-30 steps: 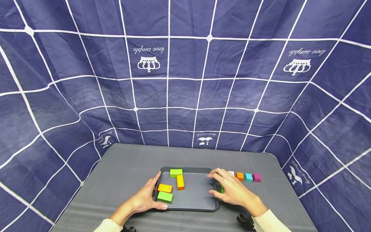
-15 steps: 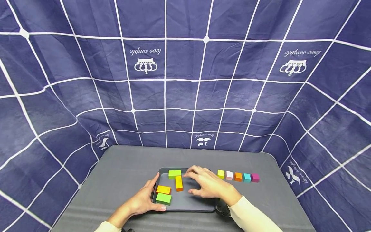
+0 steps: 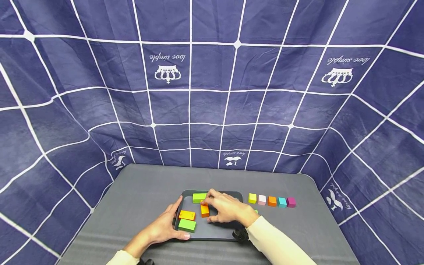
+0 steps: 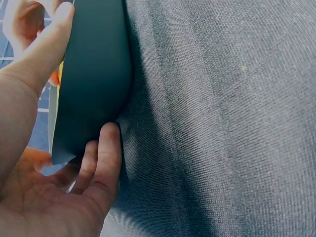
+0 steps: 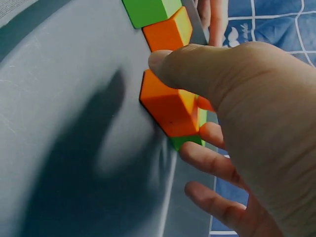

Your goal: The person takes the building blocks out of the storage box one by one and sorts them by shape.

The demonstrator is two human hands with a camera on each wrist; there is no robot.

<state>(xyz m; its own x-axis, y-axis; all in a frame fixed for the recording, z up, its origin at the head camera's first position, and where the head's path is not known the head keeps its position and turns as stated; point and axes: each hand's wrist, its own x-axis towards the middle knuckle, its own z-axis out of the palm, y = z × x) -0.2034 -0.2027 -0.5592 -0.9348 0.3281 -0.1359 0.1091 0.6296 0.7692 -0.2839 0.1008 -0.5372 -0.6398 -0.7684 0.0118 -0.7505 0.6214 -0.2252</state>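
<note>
A shallow grey tray (image 3: pixel 228 239) lies on the table. My left hand (image 3: pixel 164 224) grips its near left corner, the thumb on the near rim and the fingers along the left wall. Inside the tray, my right hand (image 3: pixel 226 209) pinches an upright-lying orange block (image 5: pixel 170 106), thumb at one end and fingertips at the other; the block rests on the tray floor. Left of it sit a second orange block (image 3: pixel 187 215) and a green block (image 3: pixel 187 225). Another green block (image 3: pixel 198 198) lies by the far wall, partly behind the right fingers.
Right of the tray stands a row of small cubes: yellow (image 3: pixel 252 198), pink (image 3: pixel 262 200), orange (image 3: pixel 272 201), teal (image 3: pixel 282 202) and magenta (image 3: pixel 291 202). A green piece (image 3: pixel 256 211) shows beside the right wrist. A blue checked curtain (image 3: pixel 212 110) hangs behind the table.
My right hand has moved left from the tray's right edge, across the tray, to the orange block. My left hand has stayed at the tray's corner.
</note>
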